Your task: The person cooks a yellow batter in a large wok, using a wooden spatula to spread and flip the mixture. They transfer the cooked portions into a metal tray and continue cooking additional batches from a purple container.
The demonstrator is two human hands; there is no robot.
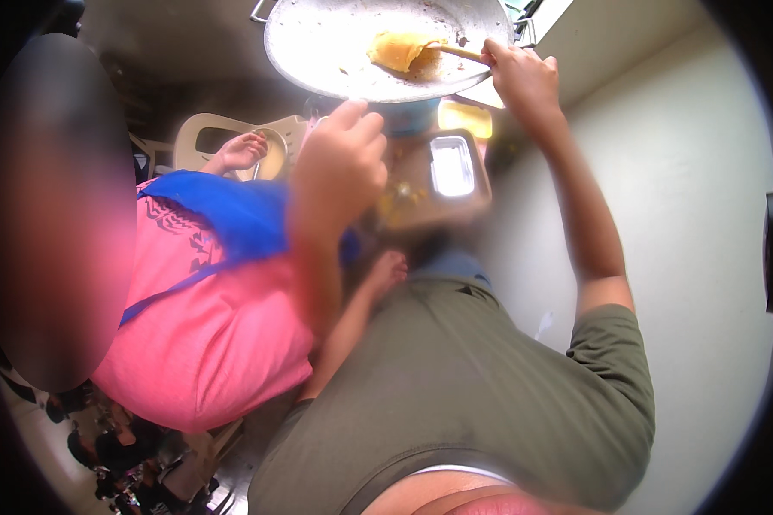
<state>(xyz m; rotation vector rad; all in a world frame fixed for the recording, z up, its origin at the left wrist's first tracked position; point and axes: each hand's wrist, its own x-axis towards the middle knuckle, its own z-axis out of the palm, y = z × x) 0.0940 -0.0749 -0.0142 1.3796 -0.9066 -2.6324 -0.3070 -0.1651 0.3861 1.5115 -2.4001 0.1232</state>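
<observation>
My right hand (524,75) is closed around the pale wooden handle of a spatula (455,51) and reaches over the right rim of a large silver wok (318,73). At the spatula's far end sits a smooth yellow-orange mass of food (397,51), resting on the wok's inner surface. Brown bits and smears dot the metal around it. My left hand (390,269) hangs low by my waist, beside my olive shirt. Its fingers are curled in, and nothing shows in them.
A co-worker in a pink shirt and blue apron (223,219) stands close on my left, one blurred hand (343,159) raised below the wok. A brown tray (481,184) holds a white rectangular container (452,166). The pale wall (687,197) runs along my right.
</observation>
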